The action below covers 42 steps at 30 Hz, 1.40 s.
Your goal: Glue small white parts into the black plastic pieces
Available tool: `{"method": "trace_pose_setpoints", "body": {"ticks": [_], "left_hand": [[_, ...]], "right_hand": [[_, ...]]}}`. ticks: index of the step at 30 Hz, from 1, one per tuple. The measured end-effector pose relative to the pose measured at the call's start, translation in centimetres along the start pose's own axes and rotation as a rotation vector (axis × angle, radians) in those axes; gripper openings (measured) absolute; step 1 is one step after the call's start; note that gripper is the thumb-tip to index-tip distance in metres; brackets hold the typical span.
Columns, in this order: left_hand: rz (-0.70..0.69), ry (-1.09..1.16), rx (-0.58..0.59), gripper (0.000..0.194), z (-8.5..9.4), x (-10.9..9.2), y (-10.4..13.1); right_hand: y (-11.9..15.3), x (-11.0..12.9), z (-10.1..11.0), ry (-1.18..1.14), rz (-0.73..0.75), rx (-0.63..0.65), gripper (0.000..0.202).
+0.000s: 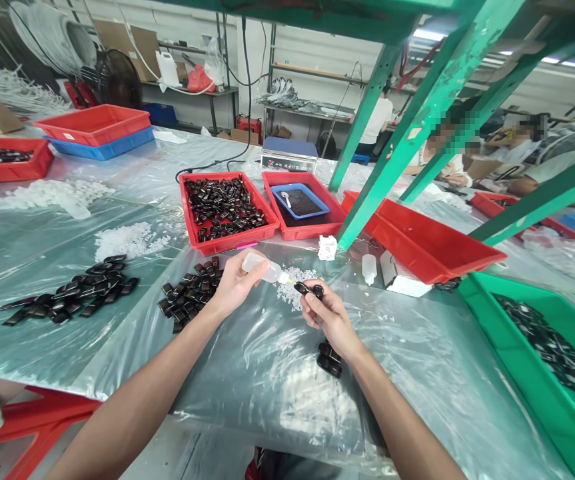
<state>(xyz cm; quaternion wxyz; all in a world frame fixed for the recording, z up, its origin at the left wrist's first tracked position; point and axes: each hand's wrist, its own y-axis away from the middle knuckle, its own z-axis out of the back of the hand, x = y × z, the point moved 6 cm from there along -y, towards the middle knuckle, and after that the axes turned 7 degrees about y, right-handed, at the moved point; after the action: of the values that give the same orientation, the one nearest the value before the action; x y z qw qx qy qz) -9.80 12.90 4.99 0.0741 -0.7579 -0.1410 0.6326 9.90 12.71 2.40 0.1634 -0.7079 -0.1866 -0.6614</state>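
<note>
My left hand (pixel 240 280) is wrapped round a small translucent squeeze bottle (pixel 266 268), tilted with its tip to the right. That tip meets or nearly meets the end of a glossy black piece (pixel 303 288) pinched in my right hand (pixel 324 310). Small white bits (pixel 290 297) lie on the plastic sheet behind and below the bottle tip. A pile of black pieces (pixel 187 297) sits left of my left wrist, and a few more black pieces (pixel 329 360) rest beside my right wrist.
Behind the hands stand a red tray of black parts (pixel 227 207) and a red tray holding a blue one (pixel 301 201). A green post (pixel 392 160) slants at the right, near an empty red tray (pixel 417 243) and a green bin (pixel 517 333). More black pieces (pixel 77 293) lie left.
</note>
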Motion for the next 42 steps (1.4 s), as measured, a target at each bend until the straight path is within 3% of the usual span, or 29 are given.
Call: {"method": "trace_pose_setpoints", "body": {"ticks": [10, 21, 42], "left_hand": [[0.014, -0.02, 0.002, 0.038, -0.5, -0.2, 0.2], [0.005, 0.029, -0.008, 0.038, -0.3, 0.1, 0.2], [0.0, 0.033, -0.009, 0.037, -0.4, -0.1, 0.2]], "right_hand": [[0.3, 0.2, -0.7, -0.226, -0.132, -0.004, 0.038], [0.1, 0.7, 0.0, 0.041, 0.097, -0.07, 0.031], [0.2, 1.2, 0.3, 0.162, 0.149, -0.093, 0.031]]}}
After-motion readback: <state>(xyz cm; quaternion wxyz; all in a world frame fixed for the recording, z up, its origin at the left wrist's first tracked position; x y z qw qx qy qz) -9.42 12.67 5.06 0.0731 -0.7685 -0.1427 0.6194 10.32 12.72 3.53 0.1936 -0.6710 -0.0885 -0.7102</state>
